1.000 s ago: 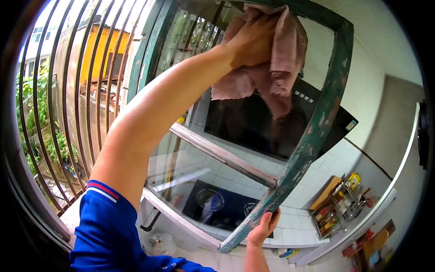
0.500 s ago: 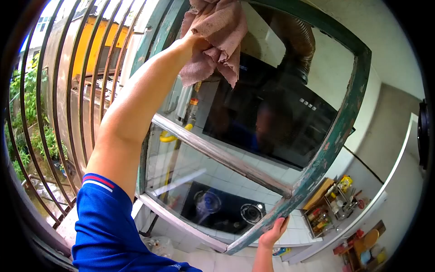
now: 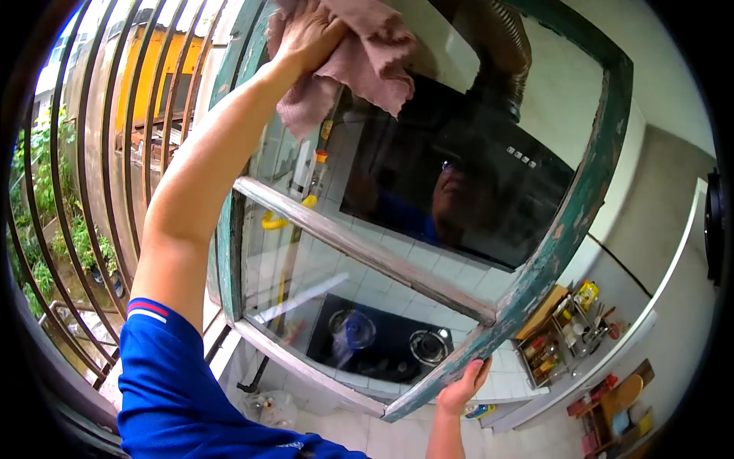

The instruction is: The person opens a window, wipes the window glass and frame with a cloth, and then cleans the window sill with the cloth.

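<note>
My left hand (image 3: 310, 34) is high up at the upper left of the window, pressing a crumpled pinkish cloth (image 3: 375, 65) against the upper pane. Part of the cloth hangs below the hand, and some fingers are hidden in its folds. The window sash (image 3: 562, 233) has a worn green wooden frame with peeling paint and a pale wooden crossbar (image 3: 367, 256) between two panes. Low on the sash's right edge, my right hand (image 3: 460, 388) grips the frame, its fingers partly out of sight.
Through the glass I see a black range hood (image 3: 459, 176), its duct (image 3: 505, 61) and a gas hob (image 3: 378, 340). Metal bars (image 3: 92, 168) stand on the left. A rack of bottles and utensils (image 3: 558, 336) sits on the counter at right. A plastic bag (image 3: 271, 409) lies below.
My left hand and the cloth have moved left and slightly up on the upper pane. My right hand keeps its hold on the frame. The view has shifted slightly.
</note>
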Demonstrator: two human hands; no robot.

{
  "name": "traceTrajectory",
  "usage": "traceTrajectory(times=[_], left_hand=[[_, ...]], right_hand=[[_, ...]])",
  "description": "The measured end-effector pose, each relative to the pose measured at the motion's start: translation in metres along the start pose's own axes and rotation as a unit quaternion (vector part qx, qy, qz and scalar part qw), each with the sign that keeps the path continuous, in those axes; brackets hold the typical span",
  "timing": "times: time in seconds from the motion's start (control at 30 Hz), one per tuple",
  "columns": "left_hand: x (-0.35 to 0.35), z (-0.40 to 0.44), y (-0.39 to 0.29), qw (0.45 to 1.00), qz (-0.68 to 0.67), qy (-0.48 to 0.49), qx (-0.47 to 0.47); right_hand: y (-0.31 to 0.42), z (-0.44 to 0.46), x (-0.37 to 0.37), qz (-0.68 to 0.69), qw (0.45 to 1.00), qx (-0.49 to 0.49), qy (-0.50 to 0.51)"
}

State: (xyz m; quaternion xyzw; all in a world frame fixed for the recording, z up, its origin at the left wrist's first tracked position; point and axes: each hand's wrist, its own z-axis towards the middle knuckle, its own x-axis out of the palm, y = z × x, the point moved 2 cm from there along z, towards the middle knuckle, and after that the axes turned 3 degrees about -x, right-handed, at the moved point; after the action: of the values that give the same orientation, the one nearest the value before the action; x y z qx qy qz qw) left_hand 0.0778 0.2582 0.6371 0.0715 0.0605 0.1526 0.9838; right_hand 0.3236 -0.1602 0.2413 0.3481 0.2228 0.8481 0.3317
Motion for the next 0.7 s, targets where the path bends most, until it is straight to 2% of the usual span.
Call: traceTrajectory(times=[0.13,0.27,0.43,0.5,0.57,0.6,0.63,0.67,0.7], left_hand=[[0.009,-0.031,-0.004,1.0,-0.018,0.008,-0.003],[0.001,-0.055,0.008,0.999,-0.014,0.016,-0.045],[0.007,-0.104,-0.027,0.979,-0.163,0.104,-0.07],[-0.003,-0.114,-0.026,0.998,-0.048,0.022,0.037],[-0.011,-0.11,-0.025,0.983,0.068,-0.06,0.159],[-0.009,-0.115,-0.023,0.998,-0.03,-0.029,0.05],[-0.007,-0.121,-0.02,0.987,-0.146,-0.02,-0.067],[-0.005,-0.129,-0.018,0.953,-0.245,-0.035,-0.176],[-0.003,-0.127,-0.03,0.985,-0.137,-0.047,-0.096]], right_hand=[[0.003,0.0,0.007,0.004,1.0,0.0,0.0],[0.007,0.001,0.006,-0.001,1.0,0.002,0.01],[0.007,0.0,0.008,-0.012,1.0,-0.004,0.017],[0.006,0.0,0.003,-0.01,1.0,0.012,-0.012],[0.005,0.001,0.002,-0.009,1.0,0.013,-0.001],[0.005,0.001,0.0,-0.01,1.0,0.011,0.01],[0.005,0.001,-0.001,-0.007,1.0,0.008,0.013],[0.006,0.001,-0.001,-0.005,1.0,0.009,0.013],[0.006,0.001,0.001,-0.005,1.0,-0.001,0.02]])
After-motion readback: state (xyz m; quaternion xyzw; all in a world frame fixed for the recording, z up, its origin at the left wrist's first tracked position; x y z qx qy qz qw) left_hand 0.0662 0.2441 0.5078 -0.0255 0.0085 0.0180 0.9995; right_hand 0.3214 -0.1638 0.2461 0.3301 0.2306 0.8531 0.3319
